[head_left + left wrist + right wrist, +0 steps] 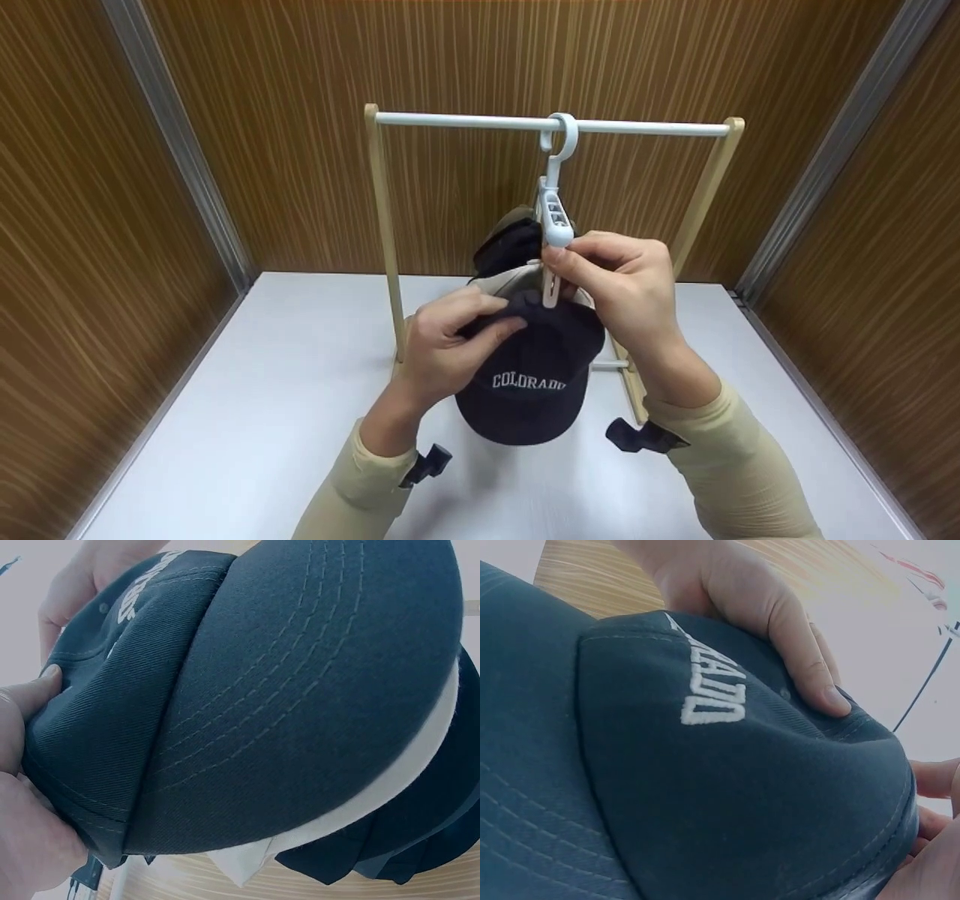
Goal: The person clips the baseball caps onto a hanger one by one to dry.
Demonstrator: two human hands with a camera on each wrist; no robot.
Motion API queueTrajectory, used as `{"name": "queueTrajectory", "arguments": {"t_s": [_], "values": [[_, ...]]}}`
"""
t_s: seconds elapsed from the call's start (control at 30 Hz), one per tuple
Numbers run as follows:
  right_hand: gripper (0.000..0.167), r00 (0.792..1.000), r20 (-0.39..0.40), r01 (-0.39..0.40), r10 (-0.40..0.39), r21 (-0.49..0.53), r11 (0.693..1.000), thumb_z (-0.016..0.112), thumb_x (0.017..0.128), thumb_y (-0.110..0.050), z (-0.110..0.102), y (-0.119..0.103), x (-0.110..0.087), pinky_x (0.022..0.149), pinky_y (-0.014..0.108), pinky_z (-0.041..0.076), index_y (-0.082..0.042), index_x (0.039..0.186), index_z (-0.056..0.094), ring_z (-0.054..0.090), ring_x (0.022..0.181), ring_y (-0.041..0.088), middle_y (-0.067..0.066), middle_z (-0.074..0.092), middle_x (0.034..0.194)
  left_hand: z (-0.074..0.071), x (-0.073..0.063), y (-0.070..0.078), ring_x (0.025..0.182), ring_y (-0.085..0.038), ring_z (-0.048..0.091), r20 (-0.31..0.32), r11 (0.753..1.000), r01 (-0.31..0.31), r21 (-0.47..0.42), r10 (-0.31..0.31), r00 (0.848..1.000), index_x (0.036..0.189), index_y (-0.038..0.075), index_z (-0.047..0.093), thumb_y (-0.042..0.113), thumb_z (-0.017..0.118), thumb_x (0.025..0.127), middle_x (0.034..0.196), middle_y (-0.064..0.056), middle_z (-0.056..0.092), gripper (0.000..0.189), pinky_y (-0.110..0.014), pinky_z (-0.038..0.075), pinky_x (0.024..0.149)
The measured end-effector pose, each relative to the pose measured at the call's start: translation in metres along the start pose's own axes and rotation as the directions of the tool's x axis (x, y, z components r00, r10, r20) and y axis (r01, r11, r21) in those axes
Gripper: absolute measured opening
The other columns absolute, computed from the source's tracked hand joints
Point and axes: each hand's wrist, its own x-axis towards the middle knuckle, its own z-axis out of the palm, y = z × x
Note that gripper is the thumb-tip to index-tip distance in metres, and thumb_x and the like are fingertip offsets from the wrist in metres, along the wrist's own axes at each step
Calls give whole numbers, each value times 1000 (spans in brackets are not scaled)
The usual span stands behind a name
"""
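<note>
A dark baseball cap [525, 352] with white COLORADO lettering hangs brim down below a light-blue hanger [555, 214]. My left hand [454, 341] pinches its top edge, the thumb lying on the outside of the crown. A pale pink clip [551, 289] at the hanger's front end reaches down to the cap's edge. My right hand [630, 281] pinches that clip just under the hanger's rounded tip. In the right wrist view, the cap [742, 787] covers part of my right hand [930, 847]. Whether the clip bites the cap cannot be seen.
A white rail [465, 121] on wooden posts [382, 225] carries the hanger. Behind the front cap hang a cream cap [499, 281] and a black cap [510, 247]. The rack stands on a white table [315, 397], with wood-grain panels [300, 75] around it.
</note>
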Motion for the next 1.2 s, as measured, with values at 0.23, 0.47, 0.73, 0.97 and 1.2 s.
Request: {"name": "queueTrajectory", "arguments": {"t_s": [0.23,0.47,0.73,0.97,1.2], "values": [[10,1000,-6,8,-8,2,1000,86,96,-2,0,1,-2,56,24,52,1,87,85,62,59,15,8,71,70,4,0,0,76,-19,66,-29,1000,18,21,-17,999,99,4,84,-3,91,89,93,-5,80,14,-35,57,71],[9,1000,-20,11,-11,-27,1000,87,95,-4,0,2,-3,56,24,50,-1,86,86,62,61,16,7,70,70,9,0,3,74,-17,63,-38,996,85,29,-83,996,100,4,84,0,88,94,92,-3,79,8,-31,53,67],[10,999,-18,37,-37,-30,999,86,95,-2,-1,5,-4,58,24,50,-1,86,86,60,64,16,6,69,71,12,0,5,73,-17,63,-63,988,152,0,-151,986,96,4,83,-2,87,93,89,-1,78,8,-30,53,66],[10,997,-17,76,-77,-38,996,87,94,0,0,8,-4,58,22,48,-2,84,85,59,65,14,6,68,73,16,-1,6,72,-19,63,-97,977,214,-14,-215,972,94,4,83,2,89,93,86,-1,77,6,-29,53,66],[10,993,6,118,-118,-43,992,86,93,2,-2,12,-5,59,22,48,-3,85,85,59,68,13,10,70,76,19,-2,6,73,-17,65,-112,961,277,-24,-278,954,92,3,81,2,88,94,83,0,75,7,-29,55,67]]}}
